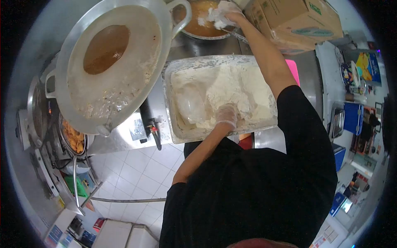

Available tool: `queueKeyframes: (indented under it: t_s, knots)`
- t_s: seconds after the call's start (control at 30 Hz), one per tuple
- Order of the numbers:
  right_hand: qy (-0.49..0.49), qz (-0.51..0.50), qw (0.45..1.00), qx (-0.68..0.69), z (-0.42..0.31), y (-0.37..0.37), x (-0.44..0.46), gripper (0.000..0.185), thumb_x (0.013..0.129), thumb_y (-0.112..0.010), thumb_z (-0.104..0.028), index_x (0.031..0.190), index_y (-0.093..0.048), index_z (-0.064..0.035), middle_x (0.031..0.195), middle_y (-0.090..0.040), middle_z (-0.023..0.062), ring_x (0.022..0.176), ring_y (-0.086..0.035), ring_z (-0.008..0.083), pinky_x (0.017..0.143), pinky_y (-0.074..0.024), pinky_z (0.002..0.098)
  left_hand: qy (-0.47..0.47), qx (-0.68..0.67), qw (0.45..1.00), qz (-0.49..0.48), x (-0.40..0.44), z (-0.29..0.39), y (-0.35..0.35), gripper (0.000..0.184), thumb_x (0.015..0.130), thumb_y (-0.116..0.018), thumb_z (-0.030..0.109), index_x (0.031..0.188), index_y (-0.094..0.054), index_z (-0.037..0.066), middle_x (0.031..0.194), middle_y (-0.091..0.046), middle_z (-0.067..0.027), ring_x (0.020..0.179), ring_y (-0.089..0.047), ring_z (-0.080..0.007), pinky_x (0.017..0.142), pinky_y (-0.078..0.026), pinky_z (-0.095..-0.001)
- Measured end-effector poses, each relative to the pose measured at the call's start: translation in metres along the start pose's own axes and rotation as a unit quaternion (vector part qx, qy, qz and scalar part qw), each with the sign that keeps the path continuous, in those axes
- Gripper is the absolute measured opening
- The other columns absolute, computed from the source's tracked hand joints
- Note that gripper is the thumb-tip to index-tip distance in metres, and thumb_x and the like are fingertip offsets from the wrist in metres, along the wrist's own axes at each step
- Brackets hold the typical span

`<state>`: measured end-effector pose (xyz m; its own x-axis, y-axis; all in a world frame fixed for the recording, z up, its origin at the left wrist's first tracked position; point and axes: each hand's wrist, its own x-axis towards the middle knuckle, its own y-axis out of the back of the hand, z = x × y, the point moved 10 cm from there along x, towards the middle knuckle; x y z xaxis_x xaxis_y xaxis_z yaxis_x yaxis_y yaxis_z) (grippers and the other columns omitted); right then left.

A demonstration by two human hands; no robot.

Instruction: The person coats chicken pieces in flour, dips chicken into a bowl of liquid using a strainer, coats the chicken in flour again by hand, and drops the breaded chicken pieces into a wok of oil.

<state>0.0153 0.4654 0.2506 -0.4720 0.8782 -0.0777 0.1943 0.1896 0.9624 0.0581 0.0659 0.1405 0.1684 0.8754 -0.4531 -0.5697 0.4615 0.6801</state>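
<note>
My left hand (226, 115), in a clear plastic glove, reaches into a tray (168, 111) of white flour (225, 80). Its fingertips are sunk in or hidden by the flour. Beside it on the left lies a rounded translucent plastic thing (191, 104), dusted with flour. My right hand (225, 14), also gloved and coated in white, is over a round metal bowl (209, 37) of orange-brown liquid (201, 29). White clumps show at its fingertips; whether it grips them is unclear. A thin metal handle (236, 35) juts from the bowl just below this hand.
A large two-handled wok (155, 82) with cloudy liquid and brown sediment fills the upper left. Below it, a strainer (75, 165) holds fried orange-brown pieces (74, 136). A cardboard box (293, 22) stands at upper right, near a pink item (292, 71). Floor tiles (132, 173) show lower left.
</note>
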Motion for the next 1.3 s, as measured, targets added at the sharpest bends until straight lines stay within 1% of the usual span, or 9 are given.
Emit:
queueKeyframes:
  t_s: [0.3,0.4,0.53,0.6,0.73,0.87,0.93,1.03,1.3]
  knots:
    - [0.007,0.328,0.94,0.093,0.043,0.095,-0.236,0.058,0.086,-0.056,-0.036,0.131,-0.044,-0.001,0.13,-0.047,0.0237,0.124,-0.042,0.0364,0.104,-0.0334,0.0403,-0.207,0.089,0.973,-0.05,0.031,0.005,-0.068,0.04,0.074,-0.063,0.043,0.08,-0.069,0.003,0.089,-0.068,-0.0169,0.084,-0.065,-0.0296,0.073,-0.05,-0.0418]
    - [-0.193,0.155,0.962,0.12,0.058,0.018,-0.331,0.061,0.087,-0.055,-0.025,0.139,-0.035,-0.0013,0.142,-0.037,0.0206,0.132,-0.033,0.0328,0.111,-0.025,0.0378,-0.277,0.115,0.954,-0.021,0.018,0.031,-0.053,0.04,0.074,-0.064,0.043,0.082,-0.068,0.004,0.088,-0.067,-0.0177,0.082,-0.064,-0.0291,0.072,-0.05,-0.0414]
    - [0.055,0.028,0.986,0.157,0.101,-0.184,-0.404,0.06,0.083,-0.064,-0.037,0.133,-0.047,-0.0086,0.127,-0.054,0.0113,0.122,-0.046,0.0287,0.105,-0.0318,0.0382,-0.15,0.019,0.988,0.019,0.057,0.009,-0.094,0.041,0.068,-0.074,0.039,0.088,-0.066,0.003,0.085,-0.066,-0.0185,0.082,-0.064,-0.0288,0.072,-0.049,-0.0387]
    - [-0.209,-0.032,0.897,0.387,0.16,-0.258,-0.408,0.057,0.082,-0.064,-0.039,0.13,-0.05,-0.0107,0.124,-0.056,0.0093,0.119,-0.048,0.0271,0.102,-0.0352,0.0369,-0.137,-0.029,0.989,0.038,0.067,0.007,-0.106,0.044,0.065,-0.078,0.036,0.091,-0.065,0.003,0.085,-0.066,-0.0183,0.083,-0.063,-0.0277,0.072,-0.049,-0.0374]
    - [-0.176,0.049,0.656,0.732,0.135,-0.212,-0.421,0.053,0.082,-0.065,-0.043,0.124,-0.056,-0.0114,0.116,-0.06,0.0056,0.107,-0.055,0.0228,0.089,-0.0447,0.0352,-0.165,-0.063,0.984,0.025,0.048,0.034,-0.089,0.042,0.065,-0.079,0.029,0.093,-0.064,0.002,0.088,-0.064,-0.0161,0.083,-0.061,-0.0237,0.073,-0.049,-0.0362]
    - [-0.192,0.007,0.8,0.568,0.15,-0.212,-0.418,0.04,0.087,-0.061,-0.027,0.12,-0.058,-0.0048,0.116,-0.059,0.0071,0.107,-0.054,0.0202,0.096,-0.0417,0.0338,-0.292,0.047,0.954,0.055,0.041,0.069,-0.08,0.031,0.073,-0.072,0.022,0.094,-0.063,0.002,0.088,-0.063,-0.0129,0.082,-0.06,-0.0217,0.072,-0.05,-0.0351]
    - [-0.35,-0.034,0.571,0.742,0.156,-0.243,-0.431,0.037,0.086,-0.062,-0.022,0.118,-0.058,-0.0034,0.111,-0.061,0.0049,0.101,-0.057,0.0183,0.091,-0.0453,0.0324,-0.301,0.053,0.952,0.033,0.045,0.068,-0.082,0.028,0.076,-0.068,0.02,0.096,-0.062,0.002,0.089,-0.063,-0.012,0.083,-0.06,-0.0215,0.072,-0.05,-0.0344]
    - [-0.232,0.045,0.537,0.81,0.154,-0.214,-0.426,0.041,0.088,-0.061,-0.027,0.12,-0.057,-0.0037,0.109,-0.063,0.0085,0.09,-0.062,0.0182,0.077,-0.0509,0.0314,-0.273,0.023,0.962,0.002,0.048,0.055,-0.08,0.024,0.08,-0.063,0.018,0.099,-0.061,0.003,0.091,-0.063,-0.0106,0.084,-0.06,-0.0212,0.073,-0.05,-0.0334]
    - [-0.189,0.063,0.727,0.657,0.095,-0.169,-0.425,0.03,0.09,-0.06,-0.022,0.114,-0.059,-0.0043,0.099,-0.062,0.0035,0.087,-0.059,0.0142,0.075,-0.0507,0.03,-0.038,-0.207,0.976,0.054,0.026,0.016,-0.036,0.024,0.092,-0.049,0.017,0.112,-0.058,0.006,0.1,-0.062,-0.0072,0.091,-0.06,-0.0205,0.077,-0.05,-0.0317]
